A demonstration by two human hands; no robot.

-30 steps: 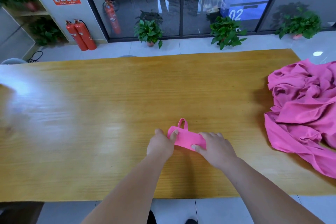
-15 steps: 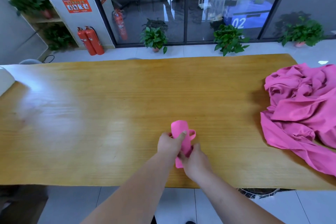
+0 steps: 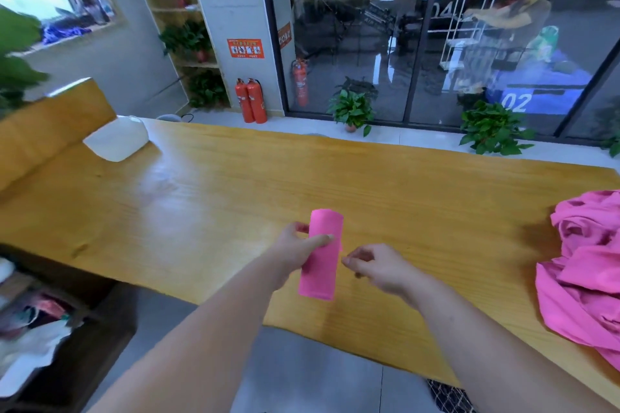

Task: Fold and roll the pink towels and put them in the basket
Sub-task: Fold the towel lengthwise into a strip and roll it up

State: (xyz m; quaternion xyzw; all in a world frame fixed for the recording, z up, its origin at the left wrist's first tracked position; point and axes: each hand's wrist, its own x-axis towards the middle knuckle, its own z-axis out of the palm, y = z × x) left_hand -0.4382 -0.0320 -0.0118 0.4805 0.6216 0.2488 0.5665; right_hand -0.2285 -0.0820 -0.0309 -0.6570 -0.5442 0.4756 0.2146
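A rolled pink towel (image 3: pixel 322 258) stands nearly upright above the near part of the wooden table (image 3: pixel 208 198). My left hand (image 3: pixel 295 248) grips it round the middle, thumb across its front. Just right of the roll, my right hand (image 3: pixel 375 266) hangs apart from it with fingers loosely curled and nothing in them. A heap of loose pink towels (image 3: pixel 590 265) lies at the table's right end. No basket is clearly in view.
A white container (image 3: pixel 117 141) lies at the table's far left corner beside a wooden bench back (image 3: pixel 50 124). A dark shelf with white cloth and clutter (image 3: pixel 40 329) stands below the table's left edge. Potted plants (image 3: pixel 352 111) and fire extinguishers (image 3: pixel 250 104) line the glass wall.
The roll has been lifted off the table and turned upright in my left hand. My right hand has let go of it. The view has swung to the left.
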